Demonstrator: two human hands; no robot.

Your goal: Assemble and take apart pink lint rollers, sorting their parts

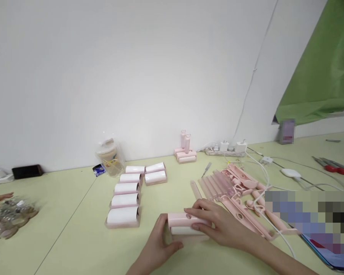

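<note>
In front of me on the table is a lint roller (177,220), a pink cover over a white paper roll, with a clear tray-like piece beneath it. My left hand (156,246) grips its left end, fingers behind and thumb toward me. My right hand (213,221) is wrapped over the right part from above, hiding that end. To the left, several white paper rolls (123,215) lie in clear pinkish cases in a column, with two more rolls (155,177) beside them. Right of my hands lie pink plastic parts (232,206) and a row of clear pink tubes (215,185).
Two pink lint rollers (186,154) with upright handles stand by the wall. A screwdriver (208,168), power strip (223,152), white cables and red-handled pliers (335,169) lie right. A bagged cup (110,158), black phone (27,171) and another person's hand (0,198) are left.
</note>
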